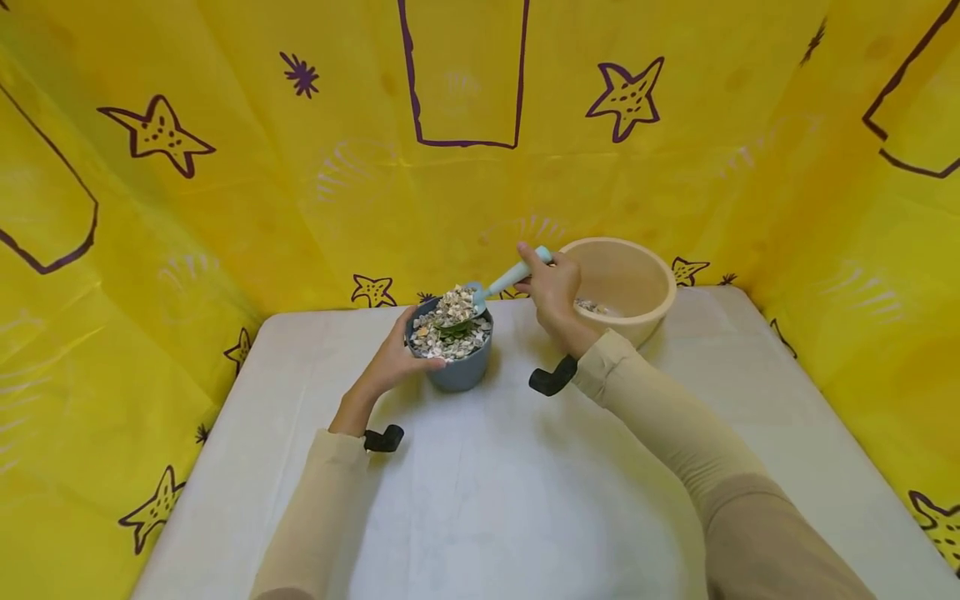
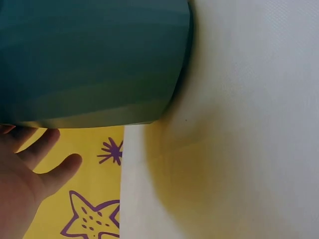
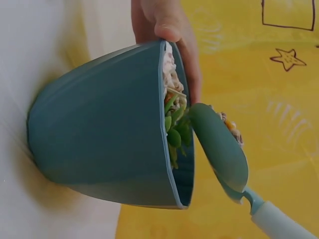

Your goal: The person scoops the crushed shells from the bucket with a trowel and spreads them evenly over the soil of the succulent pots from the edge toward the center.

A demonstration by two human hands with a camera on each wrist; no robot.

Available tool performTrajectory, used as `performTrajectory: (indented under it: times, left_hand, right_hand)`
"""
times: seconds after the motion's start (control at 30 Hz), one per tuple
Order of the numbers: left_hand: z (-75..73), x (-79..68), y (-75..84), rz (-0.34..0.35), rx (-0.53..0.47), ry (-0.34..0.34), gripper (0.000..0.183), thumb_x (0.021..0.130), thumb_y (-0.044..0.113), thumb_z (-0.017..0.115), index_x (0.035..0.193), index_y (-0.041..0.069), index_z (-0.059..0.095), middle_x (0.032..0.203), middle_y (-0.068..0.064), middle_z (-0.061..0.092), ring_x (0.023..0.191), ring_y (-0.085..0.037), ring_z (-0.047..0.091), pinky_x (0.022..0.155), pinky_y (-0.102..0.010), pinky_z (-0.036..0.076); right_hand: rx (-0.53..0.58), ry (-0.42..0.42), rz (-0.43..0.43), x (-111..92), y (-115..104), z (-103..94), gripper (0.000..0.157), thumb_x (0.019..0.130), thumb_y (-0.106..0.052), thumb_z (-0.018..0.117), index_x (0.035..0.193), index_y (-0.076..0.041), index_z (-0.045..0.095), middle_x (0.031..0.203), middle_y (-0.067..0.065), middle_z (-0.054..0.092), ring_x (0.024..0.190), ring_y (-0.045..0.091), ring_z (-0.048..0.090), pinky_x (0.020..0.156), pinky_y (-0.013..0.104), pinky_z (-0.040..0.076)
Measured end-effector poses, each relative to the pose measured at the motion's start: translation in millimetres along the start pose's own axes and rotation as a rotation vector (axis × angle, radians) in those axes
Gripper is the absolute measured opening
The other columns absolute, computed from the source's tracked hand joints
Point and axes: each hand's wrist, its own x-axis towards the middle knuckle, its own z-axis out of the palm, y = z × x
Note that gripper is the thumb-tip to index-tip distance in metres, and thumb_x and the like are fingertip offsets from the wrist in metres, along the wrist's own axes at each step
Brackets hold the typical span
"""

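Note:
A blue-grey plant pot point(image 1: 461, 373) stands upright on the white table, filled with pale pebbles point(image 1: 450, 343) around a small green succulent point(image 3: 175, 132). My left hand point(image 1: 393, 357) holds the pot from its left side, with the thumb at the rim. In my right hand point(image 1: 553, 293) is the handle of a light-blue hand trowel point(image 1: 510, 278). Its scoop point(image 3: 219, 144) is heaped with pebbles and hangs over the pot's mouth, tilted. The left wrist view shows the pot's side point(image 2: 94, 64) and some left-hand fingers beside it.
Right of the pot, a beige basin point(image 1: 663, 310) stands near the table's back edge, with a few pebbles point(image 1: 592, 307) at its bottom. Yellow patterned sheeting point(image 1: 465, 192) rises behind and beside the white table point(image 1: 480, 500).

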Motion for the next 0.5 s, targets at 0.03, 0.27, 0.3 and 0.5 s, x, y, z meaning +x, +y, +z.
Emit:
performTrajectory:
  times: [0.03,0.27,0.3,0.5]
  left_hand:
    - [0.8,-0.7,-0.2,-0.004,-0.009,0.005,0.122,0.068,0.043,0.087,0.158,0.022,0.007,0.164,-0.013,0.014,0.150,-0.036,0.016,0.118,-0.061,0.019]
    - [7.6,-6.5,-2.5,0.013,-0.032,0.070,0.118,0.067,0.042,0.088,0.157,0.022,0.013,0.162,-0.013,0.019,0.149,-0.036,0.021,0.118,-0.060,0.021]
    - [8.1,-7.0,-3.0,0.015,-0.024,0.082,0.119,0.067,0.043,0.088,0.157,0.022,0.013,0.162,-0.013,0.020,0.148,-0.037,0.022,0.118,-0.060,0.022]
    - [11.2,-9.4,-2.2,0.038,-0.022,0.111,0.123,0.064,0.051,0.087,0.156,0.016,0.014,0.161,-0.014,0.021,0.148,-0.034,0.024,0.118,-0.056,0.023]
  right_hand:
    - [-0.005,0.003,-0.007,-1,0,0.4,0.030,0.084,-0.030,0.077,0.088,-0.004,0.061,0.072,0.006,0.064,0.053,0.013,0.067,0.055,0.032,0.059]
    - [-0.005,0.014,-0.037,-5,0,3.0,0.031,0.082,-0.030,0.079,0.083,-0.004,0.063,0.069,0.005,0.063,0.050,0.013,0.066,0.048,0.027,0.056]
    - [-0.015,0.012,-0.040,-6,0,3.1,0.031,0.082,-0.031,0.079,0.083,-0.004,0.063,0.068,0.005,0.063,0.050,0.012,0.066,0.049,0.027,0.056]
    - [-0.042,0.017,-0.057,-9,2,3.9,0.032,0.082,-0.032,0.078,0.085,-0.003,0.063,0.071,0.005,0.063,0.050,0.011,0.066,0.050,0.026,0.056]
